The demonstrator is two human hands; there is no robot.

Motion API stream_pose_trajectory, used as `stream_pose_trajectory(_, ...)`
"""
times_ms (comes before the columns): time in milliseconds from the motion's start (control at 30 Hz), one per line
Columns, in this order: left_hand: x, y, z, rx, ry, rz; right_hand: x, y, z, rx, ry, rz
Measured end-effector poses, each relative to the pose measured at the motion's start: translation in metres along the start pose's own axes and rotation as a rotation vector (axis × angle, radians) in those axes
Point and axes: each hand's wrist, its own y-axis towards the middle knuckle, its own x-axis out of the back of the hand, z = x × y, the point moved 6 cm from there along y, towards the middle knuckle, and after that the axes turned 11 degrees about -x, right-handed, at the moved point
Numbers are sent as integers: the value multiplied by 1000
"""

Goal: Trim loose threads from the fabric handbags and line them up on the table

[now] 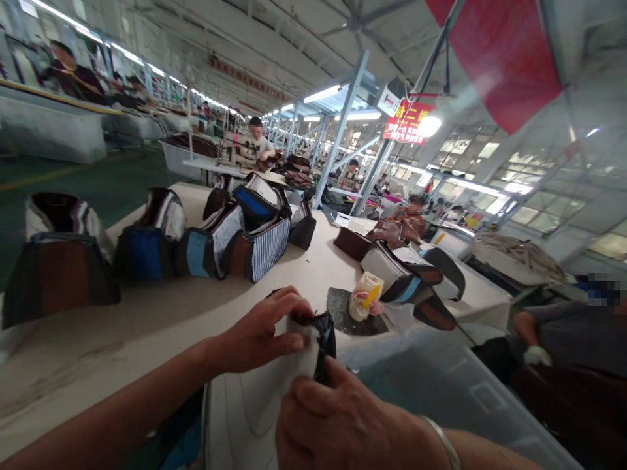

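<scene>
In front of me is a bag piece [255, 408] with a pale lining and a dark folded edge. My left hand [264, 333] grips its upper edge between thumb and fingers. Lower and to the right, my right hand [337, 418], with a bangle on the wrist, pinches the dark edge. Beyond my hands a pale container [366, 297] with a yellow tool in it rests on a dark slab [343, 312].
Several bag bodies, one brown and black [63, 274], one striped [270, 251], stand across the pale table [147, 313]. More bags [392, 271] lie at the right. A translucent bin [441, 385] is beside my right arm. A person [573, 333] sits at far right.
</scene>
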Motion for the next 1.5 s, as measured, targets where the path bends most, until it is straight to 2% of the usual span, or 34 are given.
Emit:
stream_pose_trajectory(100, -3, 2, -13, -5, -72, 19, 4, -1, 0, -86, 119, -62)
stream_pose_trajectory(233, -5, 1, -16, 157, -312, 128, 32, 3, -8, -133, 326, -154)
stream_pose_trajectory(300, -3, -1, -14, 259, -390, 151, 46, 1, -33, -300, 502, -240)
stream_pose_trajectory(367, -1, -3, -12, 338, -455, 171, 41, -3, -67, -568, 791, -266)
stream_pose_trajectory(433, -3, -3, -12, 415, -559, 188, 19, -7, -92, -794, 1096, -155)
stream_pose_trajectory(533, -3, -3, -11, 530, -713, 180, -11, -4, -103, -887, 1379, 93)
stream_pose_trajectory(667, 1, -4, -7, 646, -785, 200, -19, 0, -103, -877, 1381, 192)
stream_pose_trajectory(767, 3, -3, -2, 700, -760, 193, -22, -2, -102, -933, 1450, 244)
stream_pose_trajectory(900, -2, 1, 3, 781, -718, 180, -28, -7, -103, -1034, 1582, 218)
stream_pose_trajectory(1100, -8, 6, 6, 813, -702, 196, -30, -11, -106, -1069, 1518, 220)
stream_pose_trajectory(1233, -10, 7, 7, 832, -670, 196, -32, -11, -105, -1128, 1546, 239)
stream_pose_trajectory(1500, -12, 8, 8, 832, -679, 196, -35, -14, -107, -1160, 1541, 223)
